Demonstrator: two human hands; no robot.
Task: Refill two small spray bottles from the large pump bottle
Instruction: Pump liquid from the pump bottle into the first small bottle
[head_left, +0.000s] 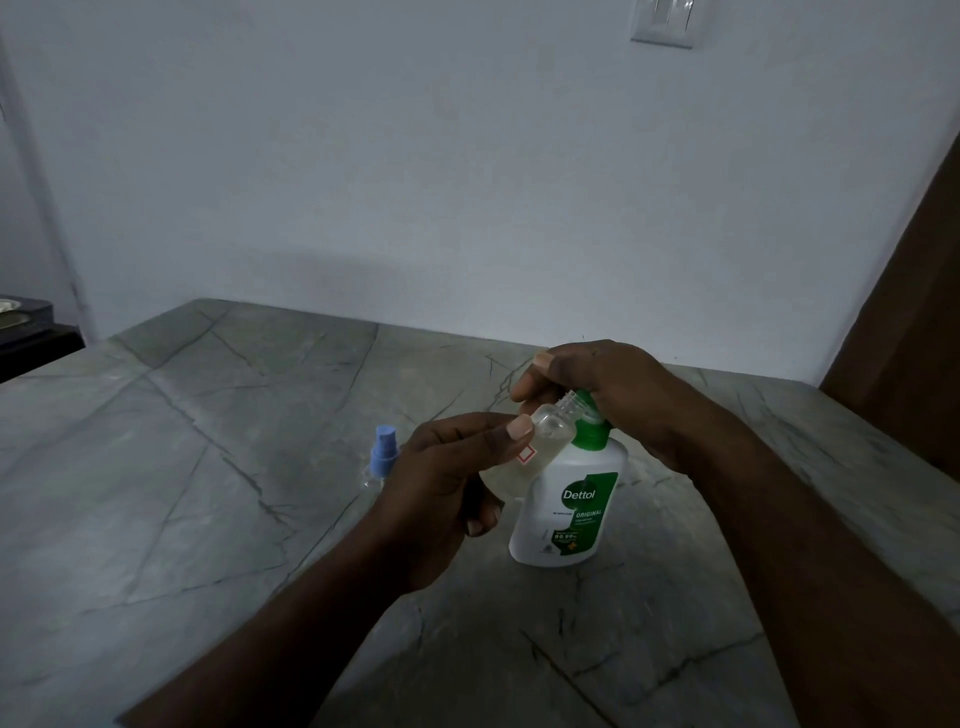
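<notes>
The large white pump bottle (566, 509) with a green pump and green label stands on the grey stone counter (208, 467). My right hand (602, 395) lies over its pump head, fingers curled around it. My left hand (447, 483) grips a small clear bottle (545, 436) without a cap, tilted so that its open threaded neck sits just under the pump. Some clear liquid shows in it. A second small bottle with a blue spray top (383, 454) stands on the counter behind my left hand, mostly hidden.
The counter runs back to a pale wall (467, 182). A brown wooden panel (914, 312) rises at the right. At far left a dark ledge with a metal rim (21, 322) lies beyond the counter's edge.
</notes>
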